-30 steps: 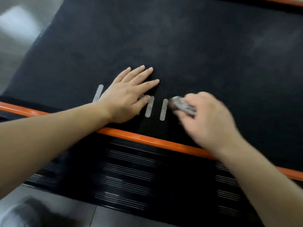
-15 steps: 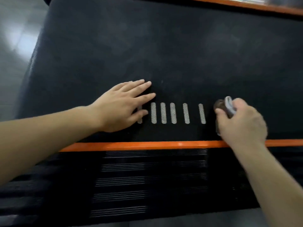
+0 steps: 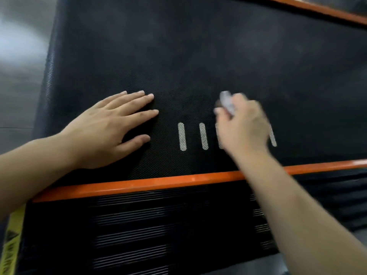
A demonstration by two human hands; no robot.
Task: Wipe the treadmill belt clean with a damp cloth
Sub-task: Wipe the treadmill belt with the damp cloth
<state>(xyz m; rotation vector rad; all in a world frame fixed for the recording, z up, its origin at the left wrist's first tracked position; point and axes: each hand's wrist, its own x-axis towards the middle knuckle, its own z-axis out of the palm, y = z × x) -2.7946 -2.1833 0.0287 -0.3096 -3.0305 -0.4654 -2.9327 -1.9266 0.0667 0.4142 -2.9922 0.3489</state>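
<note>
The black textured treadmill belt (image 3: pixel 198 56) fills most of the view, with several white dashes (image 3: pixel 182 136) printed near its front edge. My left hand (image 3: pixel 111 128) lies flat on the belt at the left, fingers straight and pointing right. My right hand (image 3: pixel 243 126) is blurred with motion and grips a small bunched grey cloth (image 3: pixel 226 102) against the belt, just above the dashes. It covers some of the dashes. Most of the cloth is hidden inside the fist.
An orange strip (image 3: pixel 158 184) borders the belt's near side, with a black ribbed side rail (image 3: pixel 139 235) below it. A second orange strip (image 3: pixel 317 8) runs along the far side. Grey floor (image 3: pixel 19 66) lies to the left. A yellow warning sticker (image 3: pixel 12 245) sits at bottom left.
My right hand has swept the cloth left and slightly up, from beyond the last dash to above the middle dashes. My left hand stays flat on the belt. The view has shifted.
</note>
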